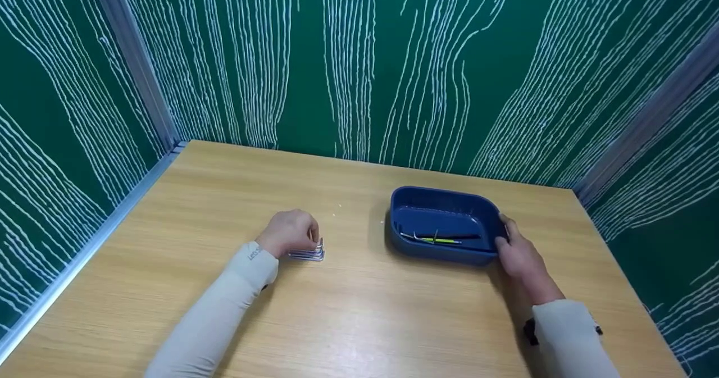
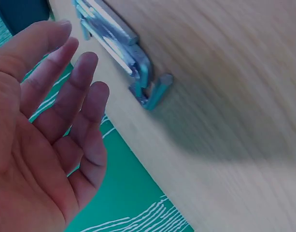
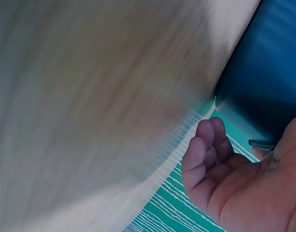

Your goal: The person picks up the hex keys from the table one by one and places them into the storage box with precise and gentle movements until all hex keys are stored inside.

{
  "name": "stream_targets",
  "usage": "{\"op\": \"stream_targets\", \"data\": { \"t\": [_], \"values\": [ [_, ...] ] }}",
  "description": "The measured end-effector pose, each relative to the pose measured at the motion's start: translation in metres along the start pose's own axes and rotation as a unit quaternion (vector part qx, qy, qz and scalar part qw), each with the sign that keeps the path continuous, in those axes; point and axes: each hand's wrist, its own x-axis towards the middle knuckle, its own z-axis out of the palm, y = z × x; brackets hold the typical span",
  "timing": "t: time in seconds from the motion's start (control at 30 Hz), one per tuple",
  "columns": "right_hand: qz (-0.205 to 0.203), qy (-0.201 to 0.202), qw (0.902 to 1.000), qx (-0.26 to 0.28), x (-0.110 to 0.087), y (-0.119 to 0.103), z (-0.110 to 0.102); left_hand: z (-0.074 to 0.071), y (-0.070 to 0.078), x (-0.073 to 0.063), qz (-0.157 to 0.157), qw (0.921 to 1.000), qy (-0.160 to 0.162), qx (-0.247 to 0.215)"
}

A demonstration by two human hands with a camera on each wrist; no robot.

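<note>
Metal keys [image 2: 111, 34]: several bent rods, L-shaped, bunched side by side on the wooden table [image 1: 359, 322], left of the blue bin [image 1: 449, 255], just under the left hand [image 1: 289, 233].
Key handling: probably stiff, fairly light one by one, smooth enough to slip or roll a bit; hard to break, by the look. Small and packed close, so picking up just one could be fiddly.
Key hold: upturned short ends look like the best grab, thumb against fingertip; the long shafts lie low on the wood.
Left hand: reaching in from the near left, bent down at the wrist over the keys. Fingers loosely bent, thumb near the first finger, narrow gap; nothing seen held. Actual contact with a key: cannot tell.
Right hand: at the bin's right end, thumb and finger pinching the rim, other fingers curled below outside the wall.
Bin: right of the keys, holding a yellow-green stick [image 1: 444, 241], a dark rod [image 1: 469, 236] and thin metal along its near side. Likely stiff plastic, light; rim is a sound hold. Flat or slightly lifted: cannot tell.
Arms: both forward from the near side, well apart, pale sleeves [image 1: 219, 299], right one angled inward.
</note>
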Motion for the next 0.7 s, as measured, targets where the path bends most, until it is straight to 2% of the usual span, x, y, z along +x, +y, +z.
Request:
{"op": "stream_targets", "data": {
  "t": [0.27,0.7],
  "values": [
    [0.008,-0.005,0.9999,0.014,0.0,0.002,0.002,0.006,-0.004,0.003,-0.024,0.9995,-0.017,-0.014],
    [0.018,-0.008,0.9993,0.03,-0.001,0.0,0.003,0.011,-0.003,0.006,-0.01,0.9998,-0.018,0.006]
  ]
}}
